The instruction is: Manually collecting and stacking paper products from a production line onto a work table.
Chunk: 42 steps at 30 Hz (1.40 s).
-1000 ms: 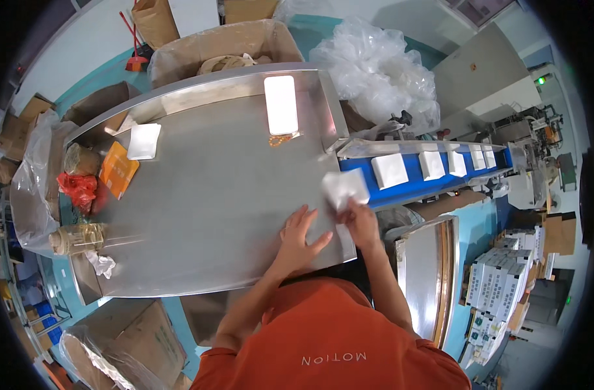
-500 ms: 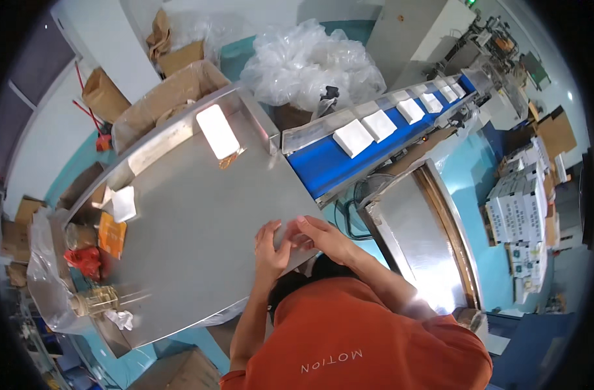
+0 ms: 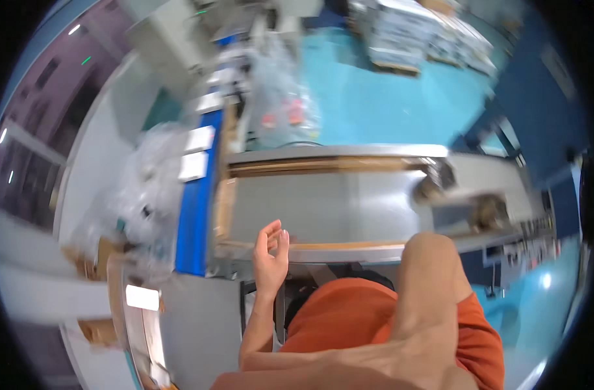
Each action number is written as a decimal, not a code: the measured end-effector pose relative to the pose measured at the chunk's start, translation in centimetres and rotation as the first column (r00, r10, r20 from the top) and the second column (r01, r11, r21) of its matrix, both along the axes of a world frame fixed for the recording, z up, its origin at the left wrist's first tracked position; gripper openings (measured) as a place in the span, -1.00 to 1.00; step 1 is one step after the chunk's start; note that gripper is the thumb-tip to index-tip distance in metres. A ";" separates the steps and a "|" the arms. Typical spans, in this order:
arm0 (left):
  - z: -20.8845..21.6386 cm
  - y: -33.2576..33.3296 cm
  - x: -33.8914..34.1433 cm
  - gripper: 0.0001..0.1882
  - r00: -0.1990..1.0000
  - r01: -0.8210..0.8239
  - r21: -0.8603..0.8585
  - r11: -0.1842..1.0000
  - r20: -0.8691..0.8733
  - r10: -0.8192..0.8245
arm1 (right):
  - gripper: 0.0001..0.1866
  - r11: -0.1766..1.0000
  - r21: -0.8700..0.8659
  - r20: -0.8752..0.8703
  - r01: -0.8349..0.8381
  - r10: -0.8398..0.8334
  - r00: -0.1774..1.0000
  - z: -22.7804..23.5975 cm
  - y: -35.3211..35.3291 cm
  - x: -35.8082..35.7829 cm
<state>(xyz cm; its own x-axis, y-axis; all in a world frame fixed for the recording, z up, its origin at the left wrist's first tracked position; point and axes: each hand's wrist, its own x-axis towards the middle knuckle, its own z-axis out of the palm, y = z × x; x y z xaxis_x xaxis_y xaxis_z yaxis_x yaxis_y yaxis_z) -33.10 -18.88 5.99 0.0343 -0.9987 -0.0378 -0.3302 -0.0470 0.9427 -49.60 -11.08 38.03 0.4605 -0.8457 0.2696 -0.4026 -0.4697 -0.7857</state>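
My left hand (image 3: 271, 257) is open, its fingers slightly curled and the thumb apart, with nothing in it. In the picture it overlaps the near left edge of a metal-topped table (image 3: 310, 208) with brown strips along its rim. My right arm is bent sharply, its elbow up at the right in front of my orange shirt. What looks like my right hand (image 3: 355, 367) is very close at the lower edge, blurred and cut off. Its fingers do not show, so I cannot tell whether it holds anything.
A blue conveyor belt (image 3: 194, 227) on the left carries several white boxes (image 3: 193, 167). A grey metal worktable (image 3: 199, 325) with a bright white rectangular object (image 3: 143, 298) lies lower left. Clear plastic bags (image 3: 147, 188) are heaped beyond the belt. Stacked white cartons (image 3: 401, 39) stand at the back.
The view has swung right, from the grey worktable to the metal-topped table. My hands, close together before, are apart; the right arm has bent up toward me.
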 end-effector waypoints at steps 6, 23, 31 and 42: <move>1.6 -0.1 -15.5 -0.66 0.846 0.531 -0.044 0.846 0.077 -0.527 | 0.14 0.916 -0.143 0.911 -0.375 0.270 0.313 -13.1 2.4 -8.4; -3.3 -6.0 -36.1 0.00 0.668 0.728 -0.076 0.681 0.304 -0.680 | -0.65 0.228 -0.144 -0.364 0.963 -0.917 0.163 -31.1 14.0 -37.8; -0.3 -8.0 -34.8 -0.04 0.330 0.883 0.295 0.365 0.162 -0.930 | -0.65 0.151 -0.309 -0.056 0.939 -0.989 0.140 -31.7 6.7 -47.5; -3.9 -6.2 -34.4 -0.07 0.611 0.791 0.107 0.602 -0.127 -0.781 | -0.89 0.257 -0.431 -0.323 0.865 -0.939 0.118 -36.0 -0.7 -60.6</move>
